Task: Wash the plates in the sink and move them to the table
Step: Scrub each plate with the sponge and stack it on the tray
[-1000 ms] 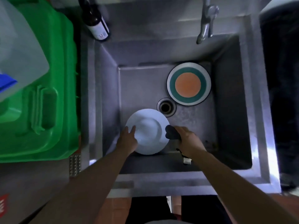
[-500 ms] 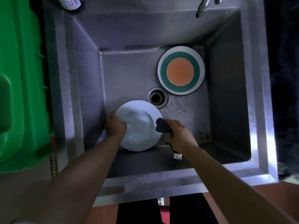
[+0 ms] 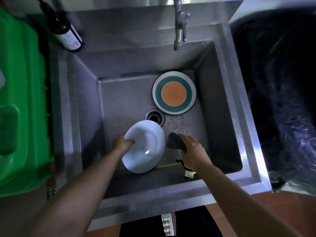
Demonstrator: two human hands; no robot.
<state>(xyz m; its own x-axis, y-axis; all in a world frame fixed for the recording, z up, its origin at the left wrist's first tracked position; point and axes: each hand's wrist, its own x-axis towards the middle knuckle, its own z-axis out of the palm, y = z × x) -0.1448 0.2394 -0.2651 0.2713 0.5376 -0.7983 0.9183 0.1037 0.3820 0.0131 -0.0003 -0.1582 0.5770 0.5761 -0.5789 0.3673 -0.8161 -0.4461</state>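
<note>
We are looking down into a kitchen wash-up spot, probably a domestic one, though the dim light leaves that uncertain. A deep square stainless-steel sink (image 3: 227, 106) with a round drain (image 3: 154, 117) sits under a metal tap (image 3: 180, 26). In its basin are a plain white plate (image 3: 145, 151) and a white plate with a green ring and orange centre (image 3: 174, 92). A dark glass bottle with a white label (image 3: 65, 31) stands on the rim, beside a big green plastic bin (image 3: 20, 100). Reddish tile floor (image 3: 266, 204) shows below.

Two plates (image 3: 174, 92) in sink (image 3: 222, 103)
</note>
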